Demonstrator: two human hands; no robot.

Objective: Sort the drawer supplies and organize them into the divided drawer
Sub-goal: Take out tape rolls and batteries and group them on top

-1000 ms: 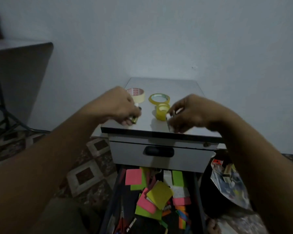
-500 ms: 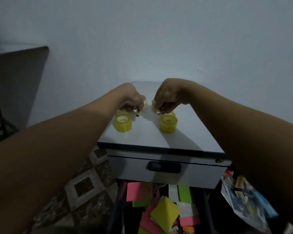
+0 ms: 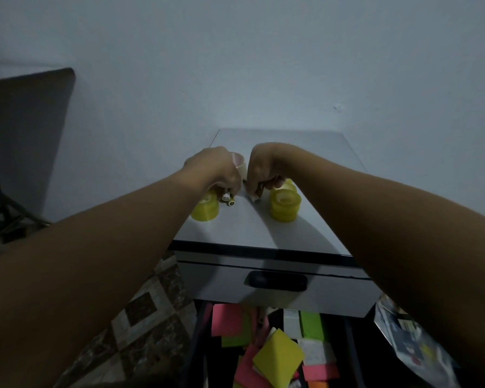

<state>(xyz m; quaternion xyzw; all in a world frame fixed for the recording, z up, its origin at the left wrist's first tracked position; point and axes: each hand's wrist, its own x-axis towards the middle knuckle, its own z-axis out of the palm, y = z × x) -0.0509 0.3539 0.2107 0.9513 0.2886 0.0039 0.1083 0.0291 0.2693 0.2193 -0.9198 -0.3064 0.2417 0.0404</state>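
Now, entry one, left hand (image 3: 219, 170): grip curled shut over small cylindrical items, two round white-and-yellow ends (image 3: 228, 199) poking out beneath the fingers; it has travelled from the cabinet's front edge to mid-surface. Entry two, right hand (image 3: 259, 170): grip pinching a small pale object (image 3: 254, 198), identity too small to tell; likewise moved back. Both forearms reach out, wrists bent down, knuckles nearly touching. Adjacent: yellow translucent tape roll (image 3: 205, 210) under the left wrist, a second yellow roll (image 3: 285, 206) just beside the right. Grey cabinet surface (image 3: 247, 228) serves as staging; coloured sticky notes (image 3: 277, 357) remain loose in the open drawer below, so sorting looks early
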